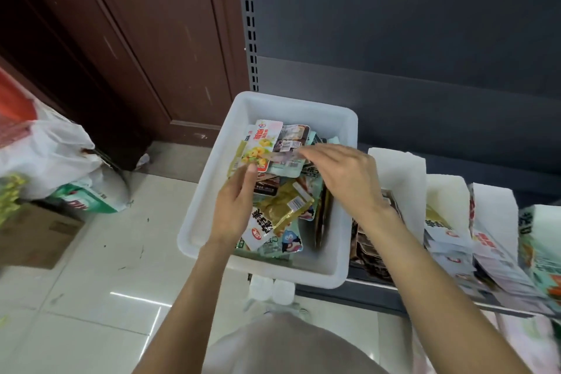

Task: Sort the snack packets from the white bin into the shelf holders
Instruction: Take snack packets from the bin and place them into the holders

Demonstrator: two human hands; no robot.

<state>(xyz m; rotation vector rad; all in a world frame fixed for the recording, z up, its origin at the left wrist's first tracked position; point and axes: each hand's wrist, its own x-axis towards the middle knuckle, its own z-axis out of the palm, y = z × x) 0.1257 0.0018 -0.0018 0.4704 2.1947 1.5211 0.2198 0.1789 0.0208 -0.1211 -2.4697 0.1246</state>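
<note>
White bin (212, 191) sits on the shelf (425, 291) edge, full of packets (291, 206). Left hand (233, 206) pinches a yellow packet (258, 149); right hand (343, 176) hovers, fingers straight, beside the holders (403, 176).

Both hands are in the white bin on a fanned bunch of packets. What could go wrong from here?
1. The left hand pinches several fanned snack packets at one corner; some could slip back into the white bin while the right hand works at them.
2. The bunch mixes designs, so a packet might land in the wrong shelf holder.
3. The bin seems to overhang the shelf edge; leaning on it might tip it.
</note>
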